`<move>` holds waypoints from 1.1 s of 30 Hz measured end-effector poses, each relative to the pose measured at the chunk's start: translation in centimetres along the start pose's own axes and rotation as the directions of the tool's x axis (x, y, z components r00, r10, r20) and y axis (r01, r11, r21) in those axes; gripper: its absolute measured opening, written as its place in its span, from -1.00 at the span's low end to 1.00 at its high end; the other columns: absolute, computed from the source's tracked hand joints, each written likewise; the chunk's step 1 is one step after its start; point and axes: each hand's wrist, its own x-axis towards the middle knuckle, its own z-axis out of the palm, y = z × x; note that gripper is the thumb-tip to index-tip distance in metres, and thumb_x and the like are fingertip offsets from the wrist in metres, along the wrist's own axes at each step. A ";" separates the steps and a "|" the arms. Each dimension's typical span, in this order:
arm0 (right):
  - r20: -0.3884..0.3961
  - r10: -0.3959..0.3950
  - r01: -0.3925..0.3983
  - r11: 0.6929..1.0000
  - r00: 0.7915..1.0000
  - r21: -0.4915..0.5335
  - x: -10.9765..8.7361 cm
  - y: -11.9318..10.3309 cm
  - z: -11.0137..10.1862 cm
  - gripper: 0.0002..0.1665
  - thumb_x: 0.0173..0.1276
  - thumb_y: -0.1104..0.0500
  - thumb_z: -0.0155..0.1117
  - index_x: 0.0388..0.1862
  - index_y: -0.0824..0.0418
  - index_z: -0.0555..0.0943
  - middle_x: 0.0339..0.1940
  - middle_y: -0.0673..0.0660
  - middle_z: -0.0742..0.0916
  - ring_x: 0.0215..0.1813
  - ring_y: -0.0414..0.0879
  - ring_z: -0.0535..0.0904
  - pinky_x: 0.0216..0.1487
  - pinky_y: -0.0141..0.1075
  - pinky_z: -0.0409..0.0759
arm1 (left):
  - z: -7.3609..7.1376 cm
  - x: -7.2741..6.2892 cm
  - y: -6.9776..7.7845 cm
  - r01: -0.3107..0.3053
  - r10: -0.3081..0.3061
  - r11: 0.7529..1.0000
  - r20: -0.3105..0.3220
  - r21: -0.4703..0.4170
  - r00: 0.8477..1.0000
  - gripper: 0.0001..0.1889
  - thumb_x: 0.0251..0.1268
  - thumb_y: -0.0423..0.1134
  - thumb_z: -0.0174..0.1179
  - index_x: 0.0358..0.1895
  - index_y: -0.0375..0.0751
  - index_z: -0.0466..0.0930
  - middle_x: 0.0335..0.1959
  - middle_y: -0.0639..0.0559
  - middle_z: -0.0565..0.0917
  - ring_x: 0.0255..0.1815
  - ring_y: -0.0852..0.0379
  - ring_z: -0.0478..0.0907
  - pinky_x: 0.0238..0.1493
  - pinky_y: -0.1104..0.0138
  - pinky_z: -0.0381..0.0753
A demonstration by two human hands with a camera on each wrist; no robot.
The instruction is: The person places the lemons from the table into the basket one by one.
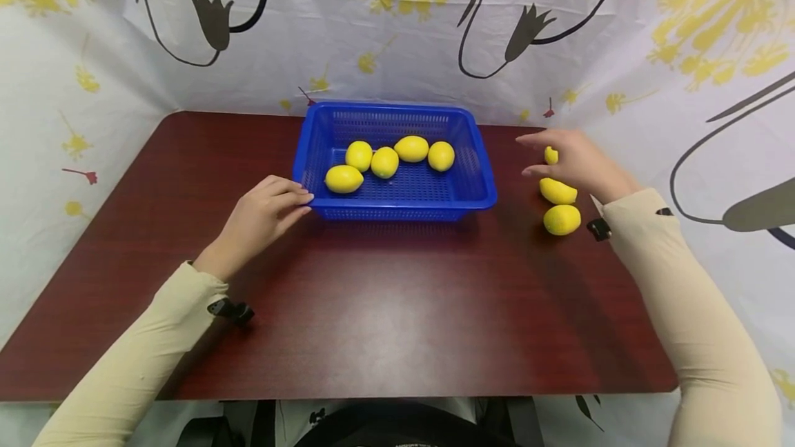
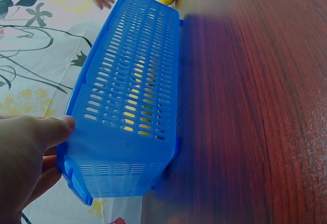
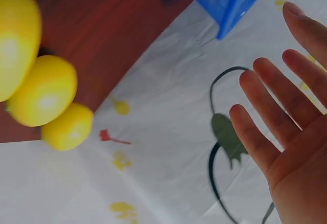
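Observation:
My left hand (image 1: 257, 219) holds the near left corner of a blue plastic basket (image 1: 397, 205). In the left wrist view its thumb lies on the outside of the rim, with the fingers curled behind. Several yellow lemons (image 1: 344, 179) lie inside the basket, toward its left and middle. My right hand (image 1: 574, 161) hovers over the right side of the table, palm empty, fingers extended and spread in the right wrist view. Below it sit three lemons in a row: a near one (image 1: 562, 220), a middle one (image 1: 557, 192) and a far one (image 1: 551, 155) partly hidden by the hand.
The dark red-brown table (image 1: 385, 309) carries the basket near its back edge. A white cloth (image 1: 397, 40) with yellow and grey flower prints hangs behind and at both sides. A black chair edge (image 1: 397, 426) shows below the table's front edge.

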 end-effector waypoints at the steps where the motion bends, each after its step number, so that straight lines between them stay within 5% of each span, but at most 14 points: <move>1: -0.004 0.008 -0.008 1.000 1.000 0.006 -0.3 0.3 0.1 -0.31 0.23 0.12 0.48 0.35 0.16 0.52 0.27 0.27 0.65 0.28 0.24 0.49 0.34 0.20 0.40 | 0.0 0.0 0.0 0.000 0.000 1.000 0.001 -0.003 1.000 -0.76 0.03 -0.38 0.47 -0.17 -0.30 0.77 -0.18 -0.12 0.76 -0.08 -0.04 0.60 0.05 0.15 0.63; 25: 0.014 0.136 -0.135 0.990 0.991 -0.046 -6.1 6.3 3.9 -0.15 0.12 -0.13 0.54 0.33 0.20 0.51 0.28 0.32 0.59 0.20 0.26 0.47 0.19 0.17 0.43 | 0.0 0.0 0.0 0.009 -0.009 1.000 -0.008 -0.012 1.000 -0.72 0.00 -0.40 0.49 -0.15 -0.30 0.77 -0.18 -0.12 0.75 -0.07 -0.04 0.59 0.05 0.14 0.63; 33: 0.004 0.098 -0.098 0.994 0.995 -0.050 -7.4 7.8 5.6 -0.11 0.03 -0.02 0.61 0.31 0.29 0.51 0.24 0.41 0.61 0.21 0.32 0.48 0.20 0.17 0.44 | 0.0 -0.1 0.0 0.025 -0.025 1.000 0.009 -0.005 1.000 -0.72 0.02 -0.37 0.48 -0.13 -0.29 0.77 -0.16 -0.11 0.75 -0.06 -0.04 0.59 0.06 0.13 0.65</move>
